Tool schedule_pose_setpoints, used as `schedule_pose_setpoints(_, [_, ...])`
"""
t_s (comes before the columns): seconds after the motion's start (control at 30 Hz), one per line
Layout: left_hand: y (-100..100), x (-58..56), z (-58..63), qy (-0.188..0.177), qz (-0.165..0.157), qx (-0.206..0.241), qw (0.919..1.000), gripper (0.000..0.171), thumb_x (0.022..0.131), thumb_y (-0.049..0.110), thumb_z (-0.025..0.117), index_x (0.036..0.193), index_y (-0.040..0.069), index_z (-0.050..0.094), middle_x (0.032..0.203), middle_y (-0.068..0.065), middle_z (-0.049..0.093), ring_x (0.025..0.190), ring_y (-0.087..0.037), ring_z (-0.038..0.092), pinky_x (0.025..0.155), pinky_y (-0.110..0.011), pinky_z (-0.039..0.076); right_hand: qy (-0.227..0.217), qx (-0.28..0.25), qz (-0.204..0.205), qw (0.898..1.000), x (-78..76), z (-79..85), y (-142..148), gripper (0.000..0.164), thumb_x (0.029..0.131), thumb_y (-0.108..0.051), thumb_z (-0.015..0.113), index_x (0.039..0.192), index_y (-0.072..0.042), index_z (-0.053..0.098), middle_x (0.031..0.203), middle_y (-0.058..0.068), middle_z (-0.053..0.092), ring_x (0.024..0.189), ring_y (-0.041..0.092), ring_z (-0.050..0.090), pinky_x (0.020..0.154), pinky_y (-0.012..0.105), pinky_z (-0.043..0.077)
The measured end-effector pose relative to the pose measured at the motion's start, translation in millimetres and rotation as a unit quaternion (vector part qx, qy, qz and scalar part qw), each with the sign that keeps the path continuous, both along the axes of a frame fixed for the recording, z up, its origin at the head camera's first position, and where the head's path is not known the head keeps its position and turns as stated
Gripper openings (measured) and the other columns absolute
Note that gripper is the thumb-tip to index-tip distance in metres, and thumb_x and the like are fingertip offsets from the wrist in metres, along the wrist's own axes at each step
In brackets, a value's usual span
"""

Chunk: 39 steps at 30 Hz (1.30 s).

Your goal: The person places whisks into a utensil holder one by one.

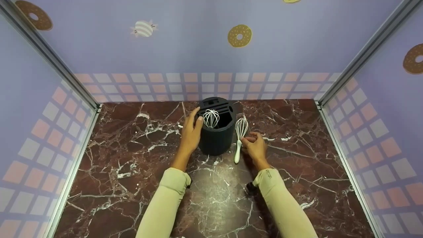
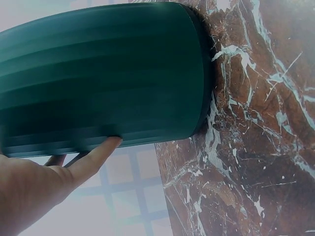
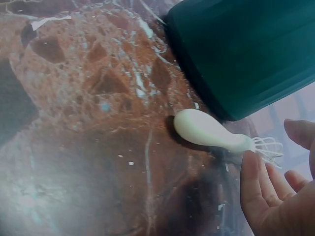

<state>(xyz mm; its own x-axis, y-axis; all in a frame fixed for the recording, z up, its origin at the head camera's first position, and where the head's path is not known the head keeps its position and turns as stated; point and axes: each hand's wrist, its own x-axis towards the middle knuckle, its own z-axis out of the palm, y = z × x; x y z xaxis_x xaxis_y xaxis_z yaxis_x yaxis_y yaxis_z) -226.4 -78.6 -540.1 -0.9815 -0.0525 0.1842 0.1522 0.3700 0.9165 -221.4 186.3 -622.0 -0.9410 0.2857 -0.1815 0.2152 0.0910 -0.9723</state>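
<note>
The left hand (image 1: 191, 134) is resting against the left side of the dark holder (image 1: 215, 142), its fingers being nearly straight, apart from the thumb. One whisk (image 1: 211, 118) is standing in the holder, wires upward. Another whisk (image 1: 238, 150) is lying on the marble table (image 1: 132, 188), just right of the holder. Beside its neck, the right hand (image 1: 257, 147) is leaving its thumb and fingers wide; whether fingertips are touching, I cannot tell.

I am remotely viewing both arms (image 1: 165, 201) pointing forward, left hand (image 1: 191, 132) holding its thumb (image 1: 199, 124) apart, right hand (image 1: 255, 147) curving its fingers (image 3: 252, 174) loosely.
</note>
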Motion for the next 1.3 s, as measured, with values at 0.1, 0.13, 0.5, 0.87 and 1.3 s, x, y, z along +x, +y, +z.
schedule_pose_setpoints(0.1, [0, -0.1, -1.2, 0.000, -0.003, 0.002, 1.0000, 0.049, 0.107, 0.052, 0.042, 0.154, 0.039, 0.042, 0.150, -0.010, 0.047, 0.137, -0.035, 0.047, 0.109, -0.061, 0.038, -0.003, 0.003, 0.005, 1.000, 0.6, -3.9, -1, 0.064, 0.086, -0.013, 0.083, 0.138, 0.005, 0.051, 0.115, 0.028, 0.070, 0.081, 0.034, 0.076, 0.067, 0.043, 0.062])
schedule_pose_setpoints(0.13, [-1, -0.2, -1.5, 0.000, -0.003, 0.002, 1.0000, 0.049, 0.107, 0.052, 0.042, 0.154, 0.039, 0.042, 0.150, -0.010, 0.047, 0.137, -0.034, 0.046, 0.109, -0.061, 0.038, -0.003, 0.005, 0.006, 1.000, 0.7, -5.0, -1, 0.064, 0.086, -0.013, 0.083, 0.138, 0.005, 0.051, 0.114, 0.028, 0.070, 0.081, 0.033, 0.076, 0.066, 0.042, 0.062])
schedule_pose_setpoints(0.5, [1, -0.9, -1.6, 0.003, 0.006, 0.002, 1.0000, 0.047, 0.107, 0.046, 0.045, 0.154, 0.036, 0.044, 0.149, -0.011, 0.049, 0.139, -0.035, 0.046, 0.110, -0.060, 0.037, -0.029, 0.013, 0.006, 0.999, 2.4, -11.5, -6, 0.062, 0.085, -0.017, 0.084, 0.134, 0.002, 0.053, 0.110, 0.022, 0.073, 0.070, 0.029, 0.073, 0.058, 0.034, 0.059])
schedule_pose_setpoints(0.87, [1, -1.0, -1.6, 0.009, 0.011, 0.001, 0.9999, 0.047, 0.108, 0.045, 0.045, 0.153, 0.034, 0.045, 0.148, -0.011, 0.050, 0.138, -0.037, 0.047, 0.111, -0.059, 0.037, -0.050, 0.006, -0.006, 0.999, 6.9, -17.6, -14, 0.060, 0.083, -0.018, 0.085, 0.132, -0.001, 0.056, 0.112, 0.021, 0.071, 0.073, 0.017, 0.070, 0.060, 0.035, 0.060])
schedule_pose_setpoints(1.3, [0, 1.2, 0.0, -0.002, -0.001, 0.006, 1.0000, 0.049, 0.107, 0.049, 0.044, 0.154, 0.037, 0.043, 0.152, -0.011, 0.046, 0.140, -0.033, 0.044, 0.111, -0.061, 0.037, -0.051, 0.185, 0.010, 0.981, 8.4, -16.9, -18, 0.050, 0.078, -0.031, 0.088, 0.115, -0.005, 0.066, 0.099, 0.013, 0.078, 0.087, 0.026, 0.074, 0.079, 0.033, 0.053])
